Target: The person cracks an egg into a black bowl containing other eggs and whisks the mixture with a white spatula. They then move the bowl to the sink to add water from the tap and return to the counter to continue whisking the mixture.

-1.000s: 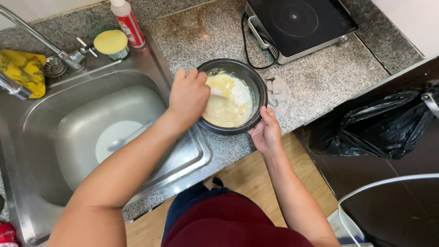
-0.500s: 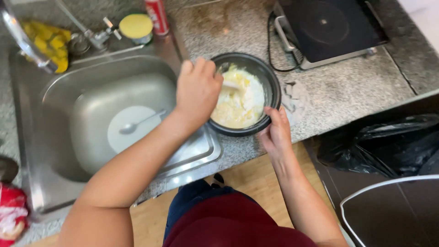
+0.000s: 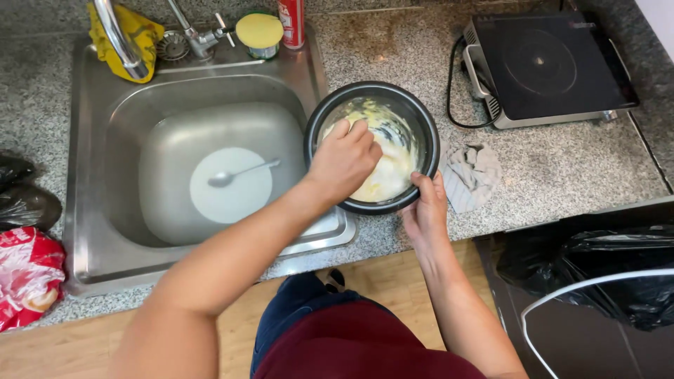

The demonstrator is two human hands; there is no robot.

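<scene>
Beside the sink (image 3: pixel 91 210), on the surface, stands the dark bowl (image 3: pixel 425 119) of soft, sticky batter; left hand (image 3: pixel 344 160) closed inside, what it holds hidden; right hand (image 3: pixel 425 210) pinches the rigid near rim, best hold

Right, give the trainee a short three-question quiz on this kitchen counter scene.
1. True or false: the left hand is inside the round black bowl of pale yellow batter.
2. Multiple choice: what lies on the white round plate in the steel sink? A) a fork B) a metal spoon C) a knife
3. Fill in: the right hand grips the bowl's ____ .

Key:
1. True
2. B
3. Rim, on the side nearest the person

Note: the black flat induction cooktop stands bare, and a crumpled grey cloth lies beside the bowl.
</scene>
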